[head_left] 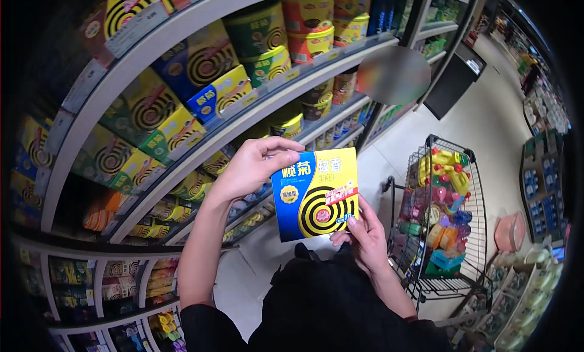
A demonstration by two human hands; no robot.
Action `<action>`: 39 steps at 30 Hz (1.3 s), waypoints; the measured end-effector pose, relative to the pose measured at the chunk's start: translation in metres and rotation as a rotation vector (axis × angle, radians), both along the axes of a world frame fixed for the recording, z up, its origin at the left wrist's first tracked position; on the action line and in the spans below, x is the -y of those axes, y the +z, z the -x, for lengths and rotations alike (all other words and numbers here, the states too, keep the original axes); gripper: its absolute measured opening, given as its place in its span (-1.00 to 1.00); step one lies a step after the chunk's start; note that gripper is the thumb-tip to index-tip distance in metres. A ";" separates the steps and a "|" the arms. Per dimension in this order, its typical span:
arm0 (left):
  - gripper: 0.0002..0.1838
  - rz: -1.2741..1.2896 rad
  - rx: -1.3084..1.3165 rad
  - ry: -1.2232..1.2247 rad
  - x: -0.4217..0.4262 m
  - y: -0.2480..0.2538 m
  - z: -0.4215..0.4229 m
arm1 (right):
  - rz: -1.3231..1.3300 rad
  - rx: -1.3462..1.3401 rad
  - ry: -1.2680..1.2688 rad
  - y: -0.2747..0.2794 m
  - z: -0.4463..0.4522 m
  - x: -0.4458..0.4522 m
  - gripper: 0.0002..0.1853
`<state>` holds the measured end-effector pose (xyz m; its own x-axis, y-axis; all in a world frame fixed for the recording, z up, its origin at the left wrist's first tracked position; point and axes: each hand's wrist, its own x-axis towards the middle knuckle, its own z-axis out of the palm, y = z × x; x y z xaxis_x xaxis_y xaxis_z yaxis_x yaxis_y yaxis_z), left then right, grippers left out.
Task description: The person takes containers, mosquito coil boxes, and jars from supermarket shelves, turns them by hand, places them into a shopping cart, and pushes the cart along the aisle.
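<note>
A flat square box of mosquito coils [319, 215], blue and yellow with a black spiral on its front, is held up before my chest, slightly tilted. My left hand [258, 166] grips its upper left corner, thumb on the front and fingers along the top edge. At the lower right corner my right hand [365, 233] has its thumb at the front edge, with fingers curled partly behind the box. The box's back is hidden.
Shelves on the left carry similar coil boxes [222, 96] and round tubs [310, 45]. A wire shopping cart [480, 230] with colourful bottles and toys stands at the right. Beyond it are a pink basket [510, 232] and more display shelves [541, 175]. Pale floor tiles [395, 133] run between.
</note>
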<state>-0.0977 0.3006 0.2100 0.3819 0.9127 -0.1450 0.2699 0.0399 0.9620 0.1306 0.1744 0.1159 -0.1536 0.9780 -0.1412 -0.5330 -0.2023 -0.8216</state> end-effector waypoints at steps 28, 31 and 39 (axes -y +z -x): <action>-0.55 0.145 0.583 -0.105 -0.005 -0.058 -0.064 | -0.175 0.075 -0.123 0.001 -0.067 0.024 -0.33; -0.55 0.133 0.576 -0.110 -0.004 -0.055 -0.064 | -0.180 0.082 -0.119 -0.001 -0.067 0.024 -0.34; -0.47 0.127 0.641 -0.132 0.007 -0.058 -0.064 | -0.161 0.075 -0.122 -0.002 -0.065 0.027 -0.36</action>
